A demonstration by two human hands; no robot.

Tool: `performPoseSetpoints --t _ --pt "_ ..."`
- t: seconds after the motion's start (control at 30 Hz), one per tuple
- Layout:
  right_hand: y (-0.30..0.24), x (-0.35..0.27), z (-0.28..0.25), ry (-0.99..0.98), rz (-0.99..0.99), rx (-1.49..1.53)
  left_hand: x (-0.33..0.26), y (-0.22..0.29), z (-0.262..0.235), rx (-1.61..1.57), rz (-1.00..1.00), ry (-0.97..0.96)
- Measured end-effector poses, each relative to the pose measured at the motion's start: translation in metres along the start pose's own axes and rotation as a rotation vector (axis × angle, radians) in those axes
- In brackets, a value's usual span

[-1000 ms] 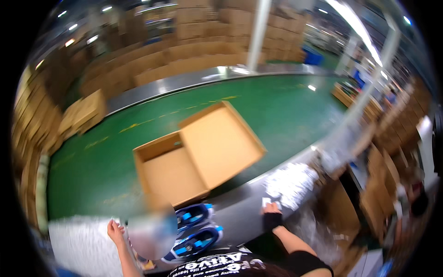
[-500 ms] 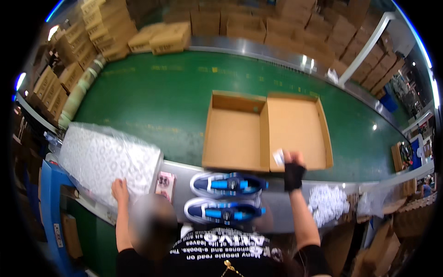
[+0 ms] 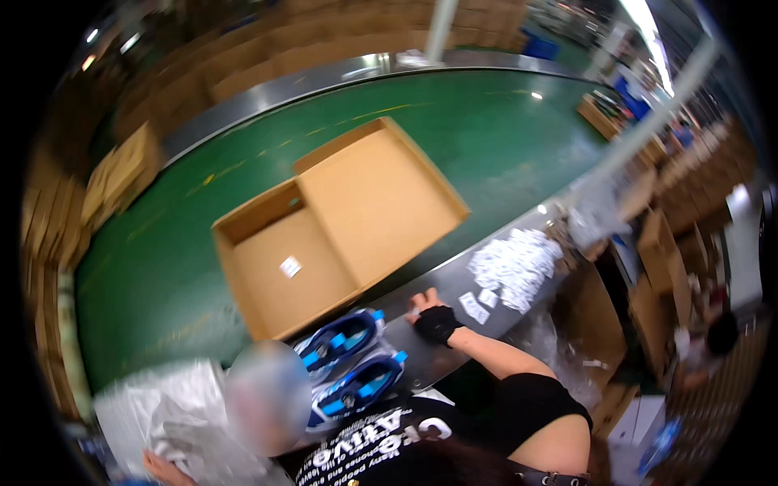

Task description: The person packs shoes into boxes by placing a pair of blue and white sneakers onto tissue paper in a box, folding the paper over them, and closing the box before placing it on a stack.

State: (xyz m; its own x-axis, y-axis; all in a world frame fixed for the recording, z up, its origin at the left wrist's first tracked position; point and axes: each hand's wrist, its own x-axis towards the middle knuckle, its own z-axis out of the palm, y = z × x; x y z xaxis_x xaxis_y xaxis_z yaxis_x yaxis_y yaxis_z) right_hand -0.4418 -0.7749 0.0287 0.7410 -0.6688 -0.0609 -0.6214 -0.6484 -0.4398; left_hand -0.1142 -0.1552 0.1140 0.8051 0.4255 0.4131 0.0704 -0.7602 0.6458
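Observation:
My right hand, in a black fingerless glove, rests on the grey metal ledge with its fingers apart, just right of the shoes. Beside it lies a pair of blue and white shoes with light blue tabs; a blurred patch covers their left ends. My left hand, cut by the lower edge, is closed on crumpled white wrapping paper. Beyond the shoes an open brown cardboard box lies with its lid folded out. A small white slip is inside its left half.
A heap of small white slips is on the ledge at the right, with two loose slips near my hand. Clear plastic bags lie beyond it. The green belt curves behind; stacked cartons line its far side.
The slip from my right hand now lies in the box. That hand has moved back to the ledge. The paper at my left hand has become crumpled. The view has turned to the right.

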Motion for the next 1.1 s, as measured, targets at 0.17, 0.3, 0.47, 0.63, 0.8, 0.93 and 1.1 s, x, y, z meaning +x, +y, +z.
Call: performPoseSetpoints --t 0.17,0.3,0.47,0.63,0.8,0.93,1.1 --pt "-0.046 0.014 -0.046 0.164 -0.325 0.209 -0.071 0.182 0.049 -0.487 0.069 -0.571" --pt "-0.125 0.034 -0.080 -0.283 -0.463 0.645 -0.143 0.298 0.114 -1.042 0.009 -1.053" --pt "-0.180 0.086 -0.080 -0.198 -0.227 0.999 -0.214 0.414 0.148 -1.126 0.160 -1.388" --pt "-0.105 0.181 -0.058 0.807 0.008 0.947 -0.231 0.422 0.144 -0.530 1.062 -0.859" --pt "0.030 0.234 -0.101 1.327 0.356 1.034 -0.200 0.320 0.173 0.236 1.133 -0.909" --pt "0.057 0.190 -0.142 1.318 0.494 0.981 -0.160 0.267 0.177 0.444 0.945 -0.729" --pt "0.109 0.156 -0.133 1.108 0.668 1.238 -0.098 0.175 0.223 0.233 0.425 -0.495"
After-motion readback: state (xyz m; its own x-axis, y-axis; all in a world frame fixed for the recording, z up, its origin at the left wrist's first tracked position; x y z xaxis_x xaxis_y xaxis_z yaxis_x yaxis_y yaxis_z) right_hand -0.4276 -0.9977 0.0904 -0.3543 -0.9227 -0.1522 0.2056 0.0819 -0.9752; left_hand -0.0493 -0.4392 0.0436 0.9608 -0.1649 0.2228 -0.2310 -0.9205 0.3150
